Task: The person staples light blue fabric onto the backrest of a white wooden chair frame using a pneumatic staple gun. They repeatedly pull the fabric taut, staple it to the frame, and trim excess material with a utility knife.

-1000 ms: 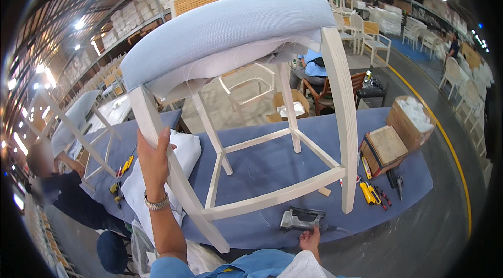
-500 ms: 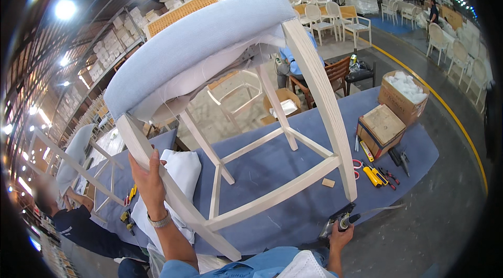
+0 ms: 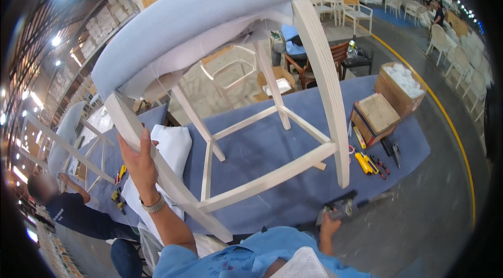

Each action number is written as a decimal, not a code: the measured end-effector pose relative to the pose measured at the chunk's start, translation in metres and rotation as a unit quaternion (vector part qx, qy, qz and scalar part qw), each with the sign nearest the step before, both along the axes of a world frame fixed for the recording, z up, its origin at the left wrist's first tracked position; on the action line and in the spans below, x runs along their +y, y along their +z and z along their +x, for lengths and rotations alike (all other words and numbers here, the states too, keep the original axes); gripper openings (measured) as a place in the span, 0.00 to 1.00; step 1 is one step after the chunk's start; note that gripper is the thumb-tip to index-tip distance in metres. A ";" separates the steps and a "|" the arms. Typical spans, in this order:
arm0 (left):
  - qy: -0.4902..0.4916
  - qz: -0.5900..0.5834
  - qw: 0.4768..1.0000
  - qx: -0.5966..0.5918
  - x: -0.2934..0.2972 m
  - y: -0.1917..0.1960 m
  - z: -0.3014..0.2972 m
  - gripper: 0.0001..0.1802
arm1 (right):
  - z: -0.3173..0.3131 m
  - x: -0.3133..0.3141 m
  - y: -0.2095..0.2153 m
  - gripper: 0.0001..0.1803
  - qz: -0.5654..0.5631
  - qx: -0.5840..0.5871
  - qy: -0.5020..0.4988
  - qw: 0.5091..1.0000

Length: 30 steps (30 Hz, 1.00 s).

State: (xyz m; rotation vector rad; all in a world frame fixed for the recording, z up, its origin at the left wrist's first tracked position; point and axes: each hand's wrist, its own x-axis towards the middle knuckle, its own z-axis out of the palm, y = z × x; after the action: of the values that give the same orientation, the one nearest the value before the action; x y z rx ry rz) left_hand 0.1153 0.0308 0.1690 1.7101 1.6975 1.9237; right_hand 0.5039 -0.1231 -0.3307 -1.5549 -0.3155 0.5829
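Note:
A pale wooden chair [image 3: 272, 189] with a light-blue upholstered seat [image 3: 204, 13] stands tilted on the blue-covered table, its underside partly turned toward me. My left hand [image 3: 140, 160] is closed round its left near leg. Low at the right, my right hand [image 3: 329, 225] grips what looks like an air staple gun [image 3: 341, 207], near the table's front edge and just below the foot of the right near leg. The gun is somewhat blurred. Loose threads and white lining hang under the seat.
Right on the table [image 3: 293, 199] are yellow-handled tools [image 3: 362, 164], pliers [image 3: 381, 169], a wooden-topped box [image 3: 374, 113] and a carton of white stuffing [image 3: 402, 80]. White fabric [image 3: 173, 147] lies by my left arm. A co-worker [image 3: 78, 210] handles another chair at the left.
The whole view has shifted, putting the chair slightly higher and further left. The staple gun has turned away from the right leg's foot. Both hands keep their hold.

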 end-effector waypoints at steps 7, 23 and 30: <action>0.020 0.012 1.000 -0.011 -0.007 -0.003 0.001 0.27 | 0.068 0.004 0.138 0.23 0.191 -0.083 -0.038 0.977; 0.054 -0.022 0.997 0.052 -0.001 -0.001 -0.008 0.28 | -0.051 0.200 0.373 0.21 0.514 -0.352 0.281 0.729; 0.264 0.194 0.882 0.337 -0.001 0.072 0.020 0.40 | -0.044 0.201 0.371 0.21 0.467 -0.414 0.325 0.710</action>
State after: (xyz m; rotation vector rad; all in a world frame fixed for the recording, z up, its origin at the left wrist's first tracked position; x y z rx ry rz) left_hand 0.1353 0.0298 0.2409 2.5054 2.3323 2.1376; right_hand 0.4595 0.0780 0.0399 -0.5464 -1.6316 0.1113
